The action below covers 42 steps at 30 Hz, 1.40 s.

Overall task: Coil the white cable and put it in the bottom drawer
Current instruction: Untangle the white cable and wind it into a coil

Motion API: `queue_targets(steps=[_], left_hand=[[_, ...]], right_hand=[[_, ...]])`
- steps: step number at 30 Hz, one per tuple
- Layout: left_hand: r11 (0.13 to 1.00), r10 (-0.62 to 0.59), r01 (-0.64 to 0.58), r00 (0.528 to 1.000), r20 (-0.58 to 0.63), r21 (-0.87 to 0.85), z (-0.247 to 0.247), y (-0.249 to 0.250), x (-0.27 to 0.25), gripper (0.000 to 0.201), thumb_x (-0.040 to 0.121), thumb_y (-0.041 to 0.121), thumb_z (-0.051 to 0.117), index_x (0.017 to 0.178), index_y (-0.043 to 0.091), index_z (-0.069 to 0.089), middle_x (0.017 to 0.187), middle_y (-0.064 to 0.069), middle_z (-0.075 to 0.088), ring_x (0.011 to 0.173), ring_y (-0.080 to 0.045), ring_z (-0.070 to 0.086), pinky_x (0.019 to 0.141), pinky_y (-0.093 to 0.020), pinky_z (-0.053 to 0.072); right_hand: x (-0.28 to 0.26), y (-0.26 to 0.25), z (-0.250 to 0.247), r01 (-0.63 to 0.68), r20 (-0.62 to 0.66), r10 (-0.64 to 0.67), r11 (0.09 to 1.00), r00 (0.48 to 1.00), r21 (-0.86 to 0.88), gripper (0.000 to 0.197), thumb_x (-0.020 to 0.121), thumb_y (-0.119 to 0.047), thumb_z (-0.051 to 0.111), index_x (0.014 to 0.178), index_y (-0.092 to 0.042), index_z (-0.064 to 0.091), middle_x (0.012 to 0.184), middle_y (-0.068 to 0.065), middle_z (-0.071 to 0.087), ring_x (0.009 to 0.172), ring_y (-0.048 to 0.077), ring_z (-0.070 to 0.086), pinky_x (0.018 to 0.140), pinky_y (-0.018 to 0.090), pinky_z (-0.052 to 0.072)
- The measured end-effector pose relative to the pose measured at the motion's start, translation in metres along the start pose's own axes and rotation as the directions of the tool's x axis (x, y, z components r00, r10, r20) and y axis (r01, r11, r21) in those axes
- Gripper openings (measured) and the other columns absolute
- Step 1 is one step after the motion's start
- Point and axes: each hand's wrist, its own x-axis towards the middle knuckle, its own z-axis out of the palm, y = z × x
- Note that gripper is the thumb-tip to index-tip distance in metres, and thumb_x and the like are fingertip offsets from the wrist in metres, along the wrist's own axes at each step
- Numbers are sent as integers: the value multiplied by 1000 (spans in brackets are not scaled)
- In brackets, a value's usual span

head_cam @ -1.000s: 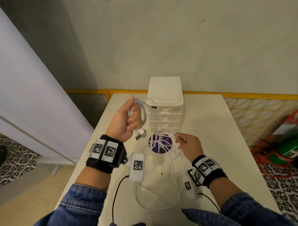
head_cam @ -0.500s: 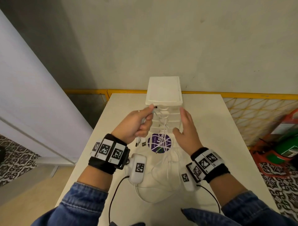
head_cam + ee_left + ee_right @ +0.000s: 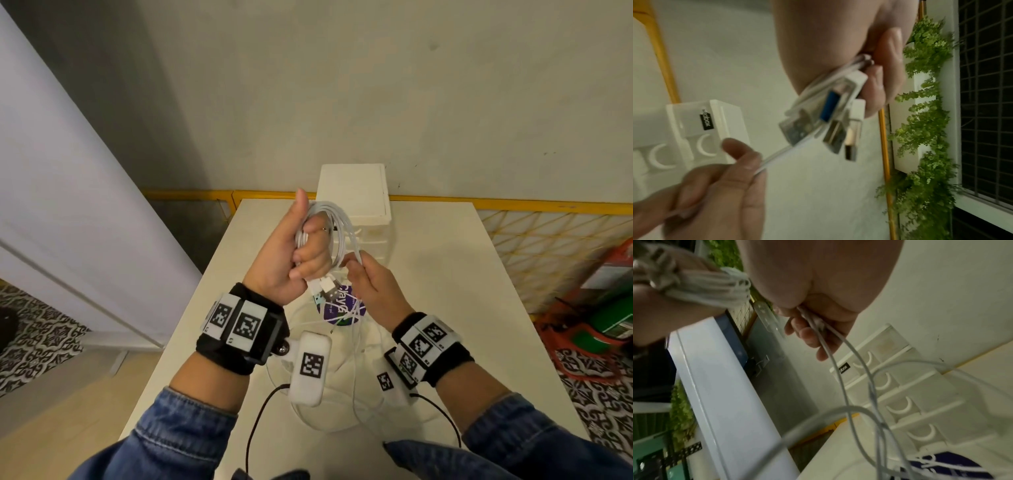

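My left hand [image 3: 296,255] is raised above the table, gripping several loops of the white cable [image 3: 339,226] with the thumb up. USB plugs [image 3: 836,121] hang from the bottom of that fist. Just to its right, my right hand [image 3: 368,284] pinches a free strand of the same cable [image 3: 830,344] close to the coil. The loose remainder of the cable [image 3: 342,407] trails down onto the table between my wrists. Behind both hands stands the white drawer unit [image 3: 356,195], with its drawers [image 3: 906,404] shut.
A round purple sticker [image 3: 342,306] lies on the white table [image 3: 462,291] under the loose strands. A yellow rail [image 3: 513,207] and mesh run along the table's far and right sides. A white panel [image 3: 68,222] stands at the left.
Both hands have drawn back from the drawer unit toward me and risen. The left hand now holds a bigger bundle of loops, and the right hand pinches the strand beside it.
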Motion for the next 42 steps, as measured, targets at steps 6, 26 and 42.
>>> queue_targets(steps=[6, 26, 42], left_hand=[[989, 146, -148, 988, -52, -30, 0, -1, 2, 42, 81, 57, 51, 61, 20, 50, 38, 7, 21, 24, -4, 24, 31, -18, 15], [641, 643, -167, 650, -405, 749, -22, -23, 10, 25, 95, 21, 52, 74, 10, 44, 47, 7, 42, 41, -12, 37, 43, -26, 34], [72, 321, 434, 842, -433, 898, -48, -59, 13, 49, 90, 40, 56, 58, 17, 28, 49, 1, 34, 43, -13, 33, 47, -27, 26]], right_hand=[[-8, 1, 10, -3, -78, 3, 1000, 997, -7, 22, 99, -22, 37, 106, -30, 56, 56, -18, 56, 51, 2, 49, 56, 18, 40], [-21, -12, 33, 137, 163, -109, 975, 981, -177, 31, 95, -35, 40, 103, -17, 64, 72, -24, 46, 73, -8, 49, 69, 11, 38], [-23, -10, 16, 38, 36, -28, 949, 999, -313, 33, 81, -46, 52, 76, -15, 59, 65, 0, 66, 60, 12, 56, 58, 26, 44]])
